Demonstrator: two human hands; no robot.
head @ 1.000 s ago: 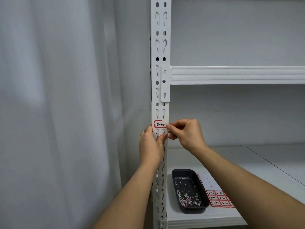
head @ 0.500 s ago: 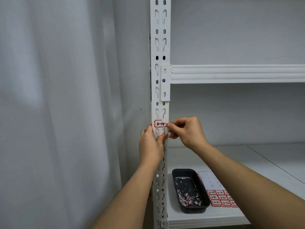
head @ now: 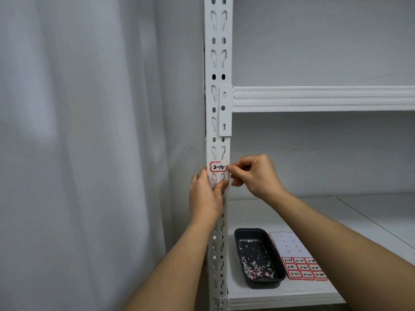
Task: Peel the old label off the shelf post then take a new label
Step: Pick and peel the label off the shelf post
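Both hands at label — post

Under my left hand the white slotted metal shelf post looks painted, smooth and faintly satin. The small red-bordered paper label at my right hand's fingertips is matt, with black pen marks. Below my right wrist, the black rectangular plastic tray has a dull sheen and holds paper scraps; beside it the sheet of red-bordered paper labels looks slightly glossy. Left of my left hand hangs soft, matt white cloth curtain.
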